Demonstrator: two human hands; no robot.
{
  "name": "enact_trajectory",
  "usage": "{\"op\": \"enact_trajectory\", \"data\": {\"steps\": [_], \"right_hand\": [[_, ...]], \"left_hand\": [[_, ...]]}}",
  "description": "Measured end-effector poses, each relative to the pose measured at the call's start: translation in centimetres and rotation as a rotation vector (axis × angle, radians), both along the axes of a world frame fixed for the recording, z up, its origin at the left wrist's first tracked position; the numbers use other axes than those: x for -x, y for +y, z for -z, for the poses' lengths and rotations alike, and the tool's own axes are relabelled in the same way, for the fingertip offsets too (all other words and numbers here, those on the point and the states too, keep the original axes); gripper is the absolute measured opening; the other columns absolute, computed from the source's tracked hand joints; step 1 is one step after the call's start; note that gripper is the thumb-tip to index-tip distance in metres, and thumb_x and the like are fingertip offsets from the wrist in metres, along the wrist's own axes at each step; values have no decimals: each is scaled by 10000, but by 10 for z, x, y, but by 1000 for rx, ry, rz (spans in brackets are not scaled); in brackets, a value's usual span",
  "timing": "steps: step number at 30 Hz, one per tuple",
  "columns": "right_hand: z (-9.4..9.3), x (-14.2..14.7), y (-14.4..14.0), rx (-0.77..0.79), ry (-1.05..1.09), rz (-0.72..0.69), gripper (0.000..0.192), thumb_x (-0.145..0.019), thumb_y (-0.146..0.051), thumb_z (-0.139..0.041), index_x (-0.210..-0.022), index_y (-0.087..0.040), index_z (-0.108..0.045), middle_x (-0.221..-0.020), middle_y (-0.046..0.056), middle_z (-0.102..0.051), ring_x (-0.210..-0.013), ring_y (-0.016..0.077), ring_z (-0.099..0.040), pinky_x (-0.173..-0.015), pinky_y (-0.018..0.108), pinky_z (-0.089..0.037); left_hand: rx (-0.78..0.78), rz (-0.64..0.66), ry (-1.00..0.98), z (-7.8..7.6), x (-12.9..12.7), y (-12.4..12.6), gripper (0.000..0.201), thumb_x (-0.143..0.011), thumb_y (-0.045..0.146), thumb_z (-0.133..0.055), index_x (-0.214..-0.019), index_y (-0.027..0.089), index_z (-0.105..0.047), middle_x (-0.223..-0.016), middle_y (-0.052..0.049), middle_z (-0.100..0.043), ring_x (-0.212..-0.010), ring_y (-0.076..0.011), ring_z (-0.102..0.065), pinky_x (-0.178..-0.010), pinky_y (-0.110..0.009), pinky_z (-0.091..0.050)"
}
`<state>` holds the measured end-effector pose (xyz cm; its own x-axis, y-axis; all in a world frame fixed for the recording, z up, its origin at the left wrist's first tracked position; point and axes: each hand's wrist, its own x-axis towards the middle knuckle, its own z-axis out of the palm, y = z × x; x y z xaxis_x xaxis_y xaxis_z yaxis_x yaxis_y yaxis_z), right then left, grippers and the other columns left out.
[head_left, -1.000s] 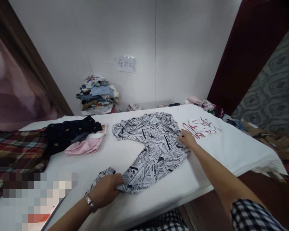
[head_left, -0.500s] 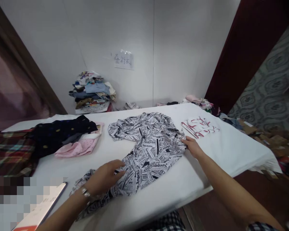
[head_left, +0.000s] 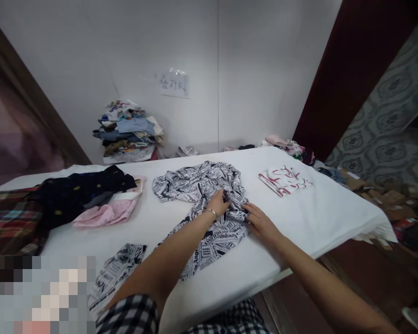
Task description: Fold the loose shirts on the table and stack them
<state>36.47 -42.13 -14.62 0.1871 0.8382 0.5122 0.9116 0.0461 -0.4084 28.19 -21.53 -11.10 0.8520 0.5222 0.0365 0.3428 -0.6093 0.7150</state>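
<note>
Looking down from the head cam (only view): both hands meet on a newsprint-pattern shirt (head_left: 209,204) spread mid-desk, crumpled at the far end, near end trailing toward the desk (head_left: 320,213) edge, w/ one sleeve lying off to the near left. Left hand (head_left: 218,202) sits on the shirt's middle, fingers curled and pinching a fold of cloth. Right hand (head_left: 261,223) lies just beside it on the shirt's right edge, fingers partly bent, pressing/gripping the fabric; can't tell how tight. Wrist band shows on the left arm.

Handling, as a guess: thin woven cloth, light, soft, no stiffness at all, so it sags and bunches wherever it's not supported. Not fragile, not slippery on the white cover. Best taken at seams, hem, collar or shoulder pts w/ a pinch, two hands apart, so it hangs flat.

Count: 1 newsprint shirt, 2 hands on it. Left of it, a small heap: 1 dark dotted garment (head_left: 80,192) lying over 1 pink garment (head_left: 106,212), and 1 plaid piece (head_left: 10,218) at the far left edge. Right, well apart: 1 folded white-and-red garment (head_left: 285,180). Behind the desk by the wall: 1 tall clothes stack (head_left: 128,132), too jumbled to count, plus 1 looser pile (head_left: 285,146) at right. 1 paper sign (head_left: 174,84) on the wall.
</note>
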Motion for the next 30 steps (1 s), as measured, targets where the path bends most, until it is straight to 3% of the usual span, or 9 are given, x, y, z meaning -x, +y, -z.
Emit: {"op": "enact_trajectory", "data": {"steps": [3, 7, 11, 14, 16, 19, 21, 25, 30], "right_hand": [[0, -2, -8, -33, -100, -6, 202, -815, -62, -445, -859, -189, -595, -1345, 121, -517, -1367, 219, -308, -1086, 482, -344], [2, -9, -15, -70, -109, 8, 270, -816, -28, -404, -861, -199, -608, -1371, 89, -501, -1380, 213, -280, -1081, 500, -351], [4, -11, -20, -105, 23, -48, 269, -783, -31, -439, -813, -211, -637, -1397, 57, -478, -1391, 239, -253, -1086, 504, -325], [-3, -9, -15, -171, 290, 83, 216, -802, -117, -479, -845, -233, -656, -1383, 41, -492, -1366, 250, -310, -1091, 496, -310], [-14, -9, -5, -233, 479, 252, 238, -812, -227, -538, -1025, -251, -641, -1375, 57, -495, -1321, 256, -385, -1075, 484, -328], [-34, -13, 18, -256, 637, 487, 636, -755, -398, -631, -1345, -252, -442, -1406, 95, -452, -1270, 278, -437, -1028, 467, -369], [-45, -19, 33, -216, 676, 590, 789, -724, -449, -643, -1418, -225, -341, -1395, 115, -461, -1233, 289, -467, -999, 448, -389], [-56, -34, 46, -104, 591, 696, 633, -723, -318, -593, -1329, -189, -458, -1258, 98, -576, -1143, 276, -525, -948, 390, -408], [-48, -48, 19, 49, 487, 728, 483, -612, -140, -569, -1088, -217, -595, -995, 51, -650, -905, 228, -586, -767, 317, -440]], "left_hand": [[-24, -16, -40, 1, -17, 4, 555, -764, 193, -592, -1289, 129, -422, -1345, -178, -484, -1258, -265, -431, -1030, -359, -323], [3, 11, -47, -3, -41, 11, 565, -784, 212, -556, -1326, 167, -401, -1254, -125, -573, -1049, -225, -580, -882, -324, -435], [-3, 78, -21, -14, -60, 14, 414, -705, 55, -522, -1070, 210, -641, -1104, -42, -667, -969, -184, -604, -822, -250, -438], [-20, 72, -19, -30, -70, 10, 310, -702, 58, -492, -903, 188, -689, -970, -28, -698, -883, -172, -611, -756, -240, -440], [-38, 56, -24, -43, -77, 5, 248, -712, 113, -501, -864, 178, -686, -861, -23, -700, -789, -169, -605, -689, -248, -436], [-88, 44, -36, -65, -88, -6, 149, -700, 186, -532, -749, 171, -672, -745, -28, -682, -734, -175, -585, -659, -257, -419], [-126, 43, -46, -77, -94, -14, 120, -682, 202, -546, -706, 173, -661, -735, -41, -681, -741, -184, -584, -673, -264, -415], [-183, 35, -71, -91, -98, -24, 157, -654, 200, -575, -777, 178, -670, -850, -79, -700, -824, -214, -598, -726, -284, -416], [-131, 28, -61, -95, -97, -7, 226, -684, 212, -571, -874, 201, -694, -955, -72, -707, -889, -219, -610, -756, -281, -425]]}}
